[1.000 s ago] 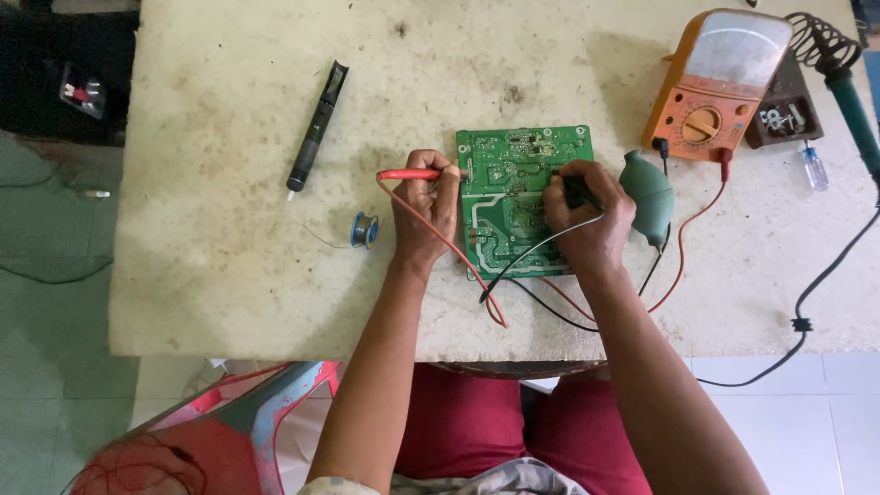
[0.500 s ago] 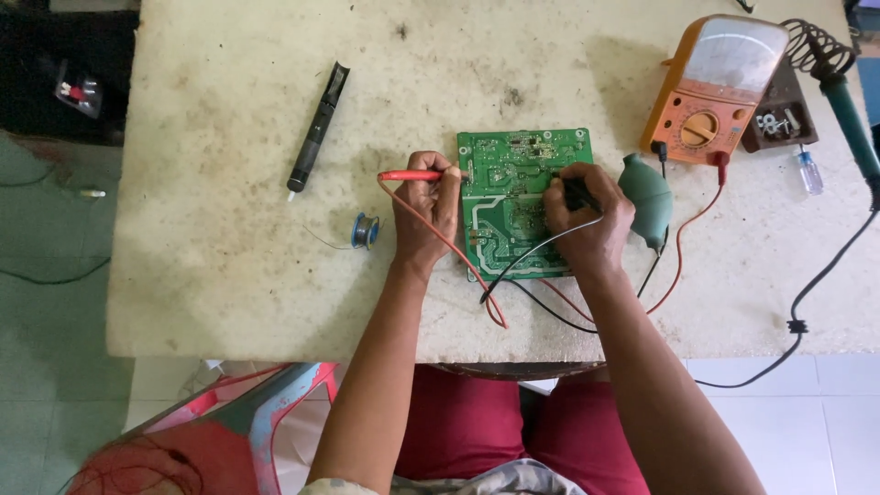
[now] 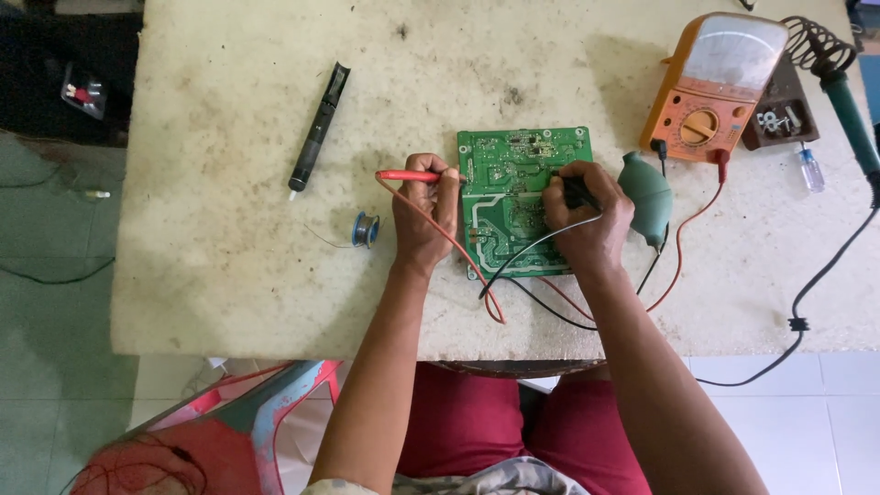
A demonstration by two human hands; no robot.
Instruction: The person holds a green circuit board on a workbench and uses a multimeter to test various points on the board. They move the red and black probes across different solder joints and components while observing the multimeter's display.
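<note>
The green circuit board (image 3: 519,200) lies flat on the worn table (image 3: 229,275), and both hands rest at its two edges. The left hand (image 3: 423,215), at the left edge of the board, pinches the red probe (image 3: 410,176); the right hand (image 3: 587,218), over the right part of the board, has its fingers closed around the black probe (image 3: 574,191). The orange multimeter (image 3: 713,87) stands beyond the board's right corner, the green rubber blower (image 3: 645,191) just beside its right edge, and the small solder spool (image 3: 366,229) to its left.

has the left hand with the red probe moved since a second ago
No. The left hand holds the red probe at the same spot by the left edge of the green circuit board.
</note>
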